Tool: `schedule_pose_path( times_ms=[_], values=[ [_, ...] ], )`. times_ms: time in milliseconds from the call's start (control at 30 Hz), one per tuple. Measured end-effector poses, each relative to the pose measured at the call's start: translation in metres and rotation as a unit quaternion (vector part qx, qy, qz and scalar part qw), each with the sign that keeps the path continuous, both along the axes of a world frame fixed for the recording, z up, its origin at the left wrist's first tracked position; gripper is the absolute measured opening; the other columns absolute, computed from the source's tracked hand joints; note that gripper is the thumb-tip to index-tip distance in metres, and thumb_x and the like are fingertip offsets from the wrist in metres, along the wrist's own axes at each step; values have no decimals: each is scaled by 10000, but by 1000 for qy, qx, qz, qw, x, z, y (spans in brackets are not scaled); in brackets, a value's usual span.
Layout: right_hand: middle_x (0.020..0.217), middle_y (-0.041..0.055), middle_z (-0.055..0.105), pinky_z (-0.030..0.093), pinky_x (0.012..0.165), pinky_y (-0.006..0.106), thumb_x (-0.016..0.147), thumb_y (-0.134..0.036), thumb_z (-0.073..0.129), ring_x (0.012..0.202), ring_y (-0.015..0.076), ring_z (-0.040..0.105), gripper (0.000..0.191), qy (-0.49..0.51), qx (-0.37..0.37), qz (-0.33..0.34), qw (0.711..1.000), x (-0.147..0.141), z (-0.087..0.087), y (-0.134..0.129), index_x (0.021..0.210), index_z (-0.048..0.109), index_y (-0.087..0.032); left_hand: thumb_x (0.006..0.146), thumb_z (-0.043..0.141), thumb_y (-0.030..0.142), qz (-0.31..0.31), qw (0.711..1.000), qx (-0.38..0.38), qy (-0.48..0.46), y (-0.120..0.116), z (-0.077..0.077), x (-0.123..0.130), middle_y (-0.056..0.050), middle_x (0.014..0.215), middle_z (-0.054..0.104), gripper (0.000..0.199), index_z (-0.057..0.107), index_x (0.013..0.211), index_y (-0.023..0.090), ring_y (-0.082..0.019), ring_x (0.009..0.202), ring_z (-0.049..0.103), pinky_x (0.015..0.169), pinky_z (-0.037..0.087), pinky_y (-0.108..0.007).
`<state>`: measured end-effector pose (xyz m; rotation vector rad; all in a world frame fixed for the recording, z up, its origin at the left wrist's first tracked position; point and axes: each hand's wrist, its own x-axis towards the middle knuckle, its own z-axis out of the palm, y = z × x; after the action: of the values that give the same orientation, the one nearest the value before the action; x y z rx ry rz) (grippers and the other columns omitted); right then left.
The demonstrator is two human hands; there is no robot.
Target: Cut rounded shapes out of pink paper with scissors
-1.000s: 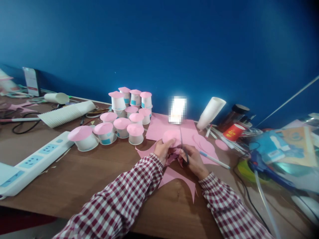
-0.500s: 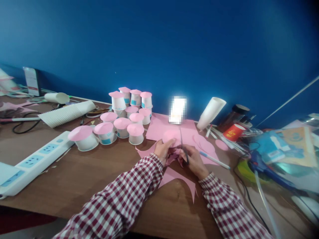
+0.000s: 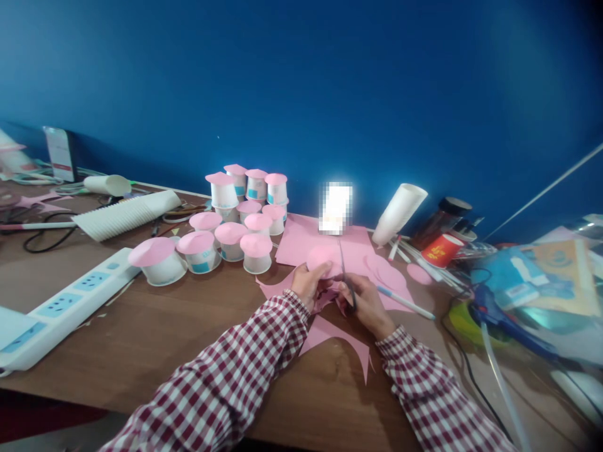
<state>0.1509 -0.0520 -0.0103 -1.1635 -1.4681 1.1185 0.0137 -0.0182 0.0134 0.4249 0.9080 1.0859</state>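
My left hand [image 3: 309,282] pinches a rounded piece of pink paper [image 3: 324,258] between thumb and fingers. Close on its right, my right hand [image 3: 370,306] is closed on the dark handles of a pair of scissors [image 3: 343,258], whose blades point away from me beside the paper's right edge. Pink sheets [image 3: 301,242] lie flat behind my hands, and a curved pink offcut [image 3: 336,339] rests between my forearms. A white marker [image 3: 407,303] lies just right of my right hand. The fingertips under the paper are partly hidden.
Several white cups with pink tops [image 3: 257,251] stand on the left, near a power strip [image 3: 70,307]. A lit, blurred-out screen [image 3: 335,208] is at the wall. Rightward are stacked paper cups [image 3: 400,213], a red cup [image 3: 441,250] and a blue glue gun [image 3: 509,323] with cables.
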Motion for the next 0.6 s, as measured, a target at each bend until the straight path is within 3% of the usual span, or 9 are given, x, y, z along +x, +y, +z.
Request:
schedule_pose_path(
  times_ms=[600],
  values=[
    [463, -51, 521, 383, 345, 213, 799, -483, 641, 359, 109, 473, 373, -9, -10, -21, 1000, -3, 7, -2, 943, 607, -140, 683, 747, 266, 2, 1000, 2, 2, 3, -6, 0, -18, 651, 599, 237, 613, 836, 145, -95, 470, 559, 444, 504, -229]
  ],
)
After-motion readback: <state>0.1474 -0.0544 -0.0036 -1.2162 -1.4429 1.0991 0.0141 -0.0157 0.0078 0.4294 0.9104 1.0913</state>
